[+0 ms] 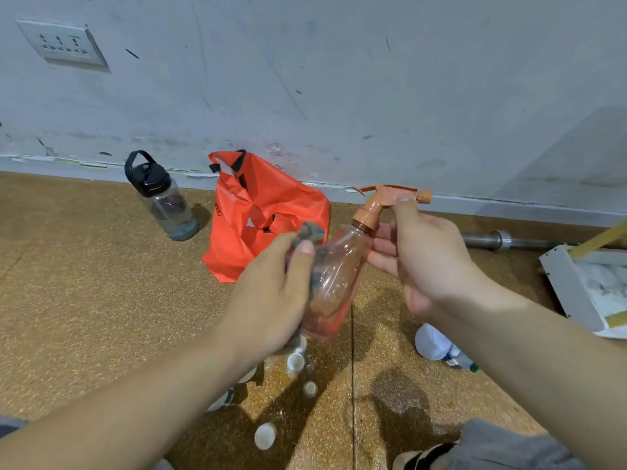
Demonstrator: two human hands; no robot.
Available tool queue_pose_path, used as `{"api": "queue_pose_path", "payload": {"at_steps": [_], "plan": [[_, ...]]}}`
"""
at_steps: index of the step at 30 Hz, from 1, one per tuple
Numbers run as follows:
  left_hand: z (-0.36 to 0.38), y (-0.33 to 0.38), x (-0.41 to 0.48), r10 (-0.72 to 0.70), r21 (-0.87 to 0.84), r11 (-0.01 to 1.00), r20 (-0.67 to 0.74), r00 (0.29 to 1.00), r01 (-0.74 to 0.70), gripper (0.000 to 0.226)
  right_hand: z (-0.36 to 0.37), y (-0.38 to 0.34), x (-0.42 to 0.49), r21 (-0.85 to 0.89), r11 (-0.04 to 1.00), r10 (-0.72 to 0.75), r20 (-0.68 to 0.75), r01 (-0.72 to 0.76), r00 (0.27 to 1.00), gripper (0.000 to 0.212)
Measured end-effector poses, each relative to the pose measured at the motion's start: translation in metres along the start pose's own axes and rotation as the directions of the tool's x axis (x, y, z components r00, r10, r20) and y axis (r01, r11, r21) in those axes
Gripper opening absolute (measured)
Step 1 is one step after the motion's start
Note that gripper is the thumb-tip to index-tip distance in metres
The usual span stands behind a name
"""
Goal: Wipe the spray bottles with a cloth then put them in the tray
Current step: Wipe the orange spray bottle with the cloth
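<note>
While a sandalled foot (420, 456) rested at the near edge of the speckled floor (84, 300), several small white-capped bottles (295, 361) stood beneath the person's forearms, too hidden to tell whether they were sprayers. A white bottle (436, 342) lay on its side just right of them, beyond a dark damp patch (400, 395).

Above these, both hands were clamped on the job. The left hand (271, 286) was curled round a grey cloth (310, 232), pressing it to the clear body of a spray bottle (339, 276). The right hand (427, 262) pinched the neck under the orange trigger head (390, 195), thumb up against it. That grip probably served to steady the bottle so the cloth could rub without it turning. The bottle was held in the air, tilted with its head leaning away to the right, so wiping appeared to be under way and the bottle not yet put away.

A white tray (563, 286) sat at the right edge, well apart from the bottle, within reach of the right arm. It held something white that could not be made out.

Farther back, a red bag (261, 212) slumped near the wall, with a black-lidded water bottle (163, 201) to its left and a metal bar (492, 239) lying along the skirting. A wall socket (64, 44) sat high at the far left.
</note>
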State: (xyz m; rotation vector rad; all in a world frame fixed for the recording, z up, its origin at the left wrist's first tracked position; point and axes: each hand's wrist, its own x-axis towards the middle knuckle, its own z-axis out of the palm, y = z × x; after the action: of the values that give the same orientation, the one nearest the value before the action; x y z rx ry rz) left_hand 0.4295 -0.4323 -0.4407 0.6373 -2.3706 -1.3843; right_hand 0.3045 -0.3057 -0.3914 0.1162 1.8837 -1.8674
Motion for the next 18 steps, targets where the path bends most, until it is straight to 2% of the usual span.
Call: {"api": "queue_pose_path", "payload": {"at_steps": [1,2,3,4,5,7,8,9,10,11,13,14,15,18], "plan": [[-0.002,0.001,-0.002,0.217,0.228,0.948,0.044,0.975,-0.221,0.036,0.002,0.003,-0.002,-0.021,1.000,-0.002,0.003,0.002,1.000,0.039],[-0.001,-0.002,-0.003,0.349,0.385,0.846,0.123,0.929,-0.369,0.046,0.005,0.006,-0.004,-0.046,0.999,-0.007,0.005,0.007,1.000,0.040],[0.001,-0.001,-0.005,0.402,0.455,0.777,0.173,0.899,-0.435,0.056,0.007,0.008,-0.007,-0.076,0.997,-0.021,0.007,0.021,1.000,0.043],[0.003,-0.005,-0.005,0.399,0.457,0.777,0.175,0.900,-0.433,0.060,0.009,0.010,-0.007,-0.105,0.993,-0.047,0.014,0.048,0.999,0.046],[0.004,-0.006,-0.005,0.363,0.415,0.820,0.158,0.918,-0.395,0.060,0.011,0.010,-0.008,-0.124,0.990,-0.071,0.022,0.074,0.997,0.048],[0.002,-0.009,-0.003,0.253,0.201,0.942,0.101,0.962,-0.268,0.043,0.012,0.006,-0.008,-0.116,0.990,-0.083,0.029,0.086,0.996,0.048],[0.002,-0.013,-0.001,0.140,0.037,0.989,0.073,0.987,-0.143,0.033,0.011,0.003,-0.007,-0.095,0.992,-0.079,0.025,0.081,0.997,0.046],[0.002,-0.015,0.000,-0.018,-0.147,0.989,0.066,0.998,0.028,0.032,0.009,0.000,-0.006,-0.070,0.995,-0.076,0.018,0.078,0.997,0.044],[0.003,-0.015,0.001,-0.187,-0.331,0.920,0.106,0.977,0.212,0.037,0.007,-0.002,-0.005,-0.045,0.996,-0.076,0.012,0.076,0.997,0.042],[0.005,-0.015,0.000,-0.319,-0.479,0.793,0.202,0.926,0.377,0.044,0.005,-0.005,-0.005,-0.018,0.997,-0.073,0.005,0.073,0.997,0.040],[0.009,-0.009,-0.007,-0.428,-0.644,0.485,0.416,0.803,0.592,0.058,0.003,-0.011,-0.006,0.029,0.998,-0.055,-0.025,0.056,0.998,0.037],[0.010,-0.008,-0.009,-0.447,-0.677,0.389,0.455,0.771,0.625,0.063,0.002,-0.013,-0.005,0.052,0.998,-0.035,-0.040,0.038,0.999,0.036],[0.011,-0.007,-0.010,-0.457,-0.703,0.336,0.460,0.761,0.627,0.068,0.001,-0.014,-0.004,0.077,0.997,-0.016,-0.049,0.019,0.999,0.035],[0.012,-0.001,-0.008,-0.488,-0.767,0.268,0.414,0.769,0.583,0.076,0.004,-0.010,-0.003,0.109,0.994,0.017,-0.058,-0.011,0.998,0.036]]}}
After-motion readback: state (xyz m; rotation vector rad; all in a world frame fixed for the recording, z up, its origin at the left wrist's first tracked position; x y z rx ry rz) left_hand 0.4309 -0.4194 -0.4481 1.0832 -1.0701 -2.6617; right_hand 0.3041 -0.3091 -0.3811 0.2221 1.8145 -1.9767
